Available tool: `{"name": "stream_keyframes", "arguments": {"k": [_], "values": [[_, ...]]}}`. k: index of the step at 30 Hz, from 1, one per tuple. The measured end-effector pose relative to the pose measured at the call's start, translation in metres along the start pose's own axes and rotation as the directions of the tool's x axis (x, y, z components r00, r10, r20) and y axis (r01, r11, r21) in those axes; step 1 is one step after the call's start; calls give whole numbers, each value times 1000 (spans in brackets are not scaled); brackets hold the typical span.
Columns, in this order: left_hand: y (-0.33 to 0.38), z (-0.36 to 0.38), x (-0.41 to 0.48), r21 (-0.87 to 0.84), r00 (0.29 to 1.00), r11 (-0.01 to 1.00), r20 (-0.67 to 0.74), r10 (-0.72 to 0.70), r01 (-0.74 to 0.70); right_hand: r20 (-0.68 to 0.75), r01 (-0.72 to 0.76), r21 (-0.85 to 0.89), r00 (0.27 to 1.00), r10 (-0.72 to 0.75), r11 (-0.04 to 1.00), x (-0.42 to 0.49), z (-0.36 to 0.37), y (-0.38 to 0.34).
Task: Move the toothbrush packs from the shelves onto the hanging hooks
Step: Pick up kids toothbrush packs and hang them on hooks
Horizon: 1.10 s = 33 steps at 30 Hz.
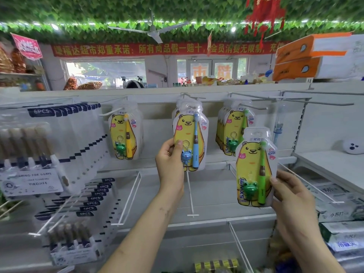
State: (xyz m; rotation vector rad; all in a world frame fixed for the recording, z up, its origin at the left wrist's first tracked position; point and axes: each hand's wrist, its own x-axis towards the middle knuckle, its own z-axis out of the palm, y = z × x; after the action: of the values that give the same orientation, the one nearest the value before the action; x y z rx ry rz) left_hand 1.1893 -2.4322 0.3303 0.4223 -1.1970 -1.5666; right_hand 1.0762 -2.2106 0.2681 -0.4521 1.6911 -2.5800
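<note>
Against white shop shelving, left hand grips blue pack, seemingly hooked; right hand grips green pack.

Ceiling: we see it covered in green artificial leaves, with a row of small bright lights along the lower edge
Fan: a white ceiling fan hangs under the leaves
Ornaments: red hanging decorations at our upper right
Far wall: a red banner with yellow characters runs across it
Openings: below the banner we find a wide window and, further right, glass doors, daylight behind both
Furniture: a white shelving unit faces us, orange-and-white cartons stacked on its top at right
</note>
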Motion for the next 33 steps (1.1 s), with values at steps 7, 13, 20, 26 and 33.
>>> {"name": "stream_keyframes", "arguments": {"k": [7, 13, 20, 26, 33], "values": [[-23, 7, 55, 29, 1000, 1000, 3, -9, 9, -63, 10, 31, 998, -8, 999, -11, -12, 6], [-42, 8, 83, 14, 1000, 1000, 0, 7, -7, -59, 39, 2, 998, -39, 999, -17, -26, 7], [-50, 12, 83, -7, 996, 1000, -84, 13, -13, 57, -4, 17, 998, 3, 1000, 5, -38, 6], [-43, 5, 18, 149, 954, 975, -227, 195, -163, 165, -46, 49, 986, 37, 998, 22, -45, -16], [-30, 53, -109, 318, 951, 922, 278, 134, -223, 303, -43, 80, 953, 17, 996, 27, -36, -43]]}}
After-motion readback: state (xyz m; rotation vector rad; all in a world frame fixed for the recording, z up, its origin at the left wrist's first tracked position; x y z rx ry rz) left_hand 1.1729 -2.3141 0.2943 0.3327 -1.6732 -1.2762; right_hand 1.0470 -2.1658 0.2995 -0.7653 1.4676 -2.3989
